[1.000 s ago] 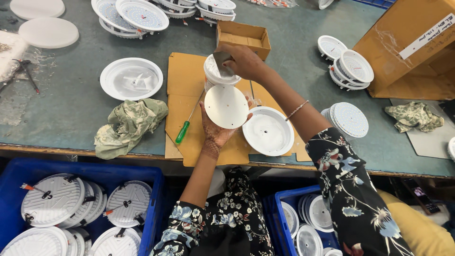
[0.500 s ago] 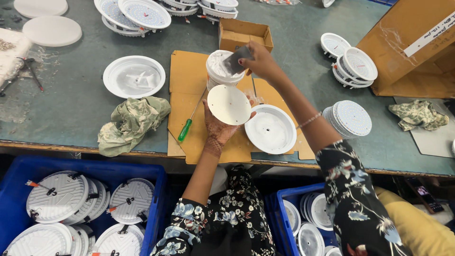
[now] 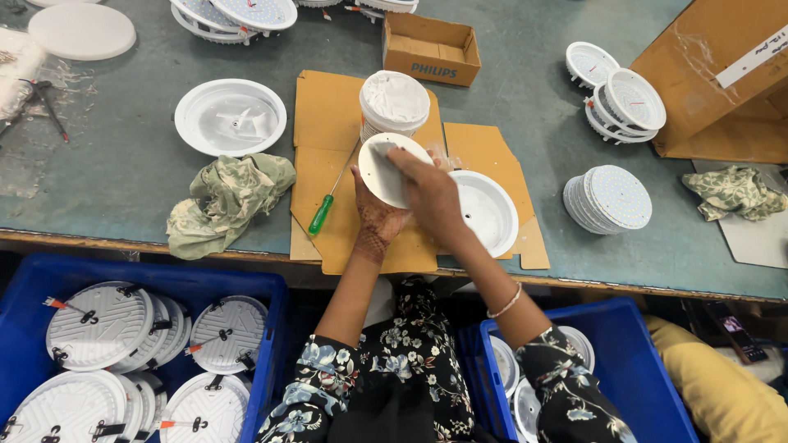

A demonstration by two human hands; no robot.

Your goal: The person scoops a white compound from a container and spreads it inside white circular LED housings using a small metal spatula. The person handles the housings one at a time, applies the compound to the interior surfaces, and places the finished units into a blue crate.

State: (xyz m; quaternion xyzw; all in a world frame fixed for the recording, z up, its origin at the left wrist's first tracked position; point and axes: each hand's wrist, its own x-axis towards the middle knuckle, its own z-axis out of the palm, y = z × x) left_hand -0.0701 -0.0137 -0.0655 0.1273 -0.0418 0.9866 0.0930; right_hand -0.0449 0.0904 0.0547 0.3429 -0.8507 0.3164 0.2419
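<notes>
1. Two hands now working one white disc [image 3: 392,169]: left hand [image 3: 379,215] cupping it from below over the cardboard sheet [image 3: 328,115]; right hand [image 3: 427,190], up at the stack [image 3: 395,100] a moment ago, is now pressing fingers flat on its face.
2. Wiping or seating, likely.
3. Right hand is hiding whatever it's pinching; can't tell.

My left hand [image 3: 379,215] holds a round white matt plastic disc [image 3: 386,168], smooth under my right hand [image 3: 428,190]. It hovers over flat brown cardboard sheets [image 3: 328,115], dull and papery. On that cardboard lies a green-handled screwdriver [image 3: 322,213] with a thin metal shaft; left of it, a crumpled greenish printed cloth [image 3: 222,201] on the rough grey-green table [image 3: 123,180].
</notes>
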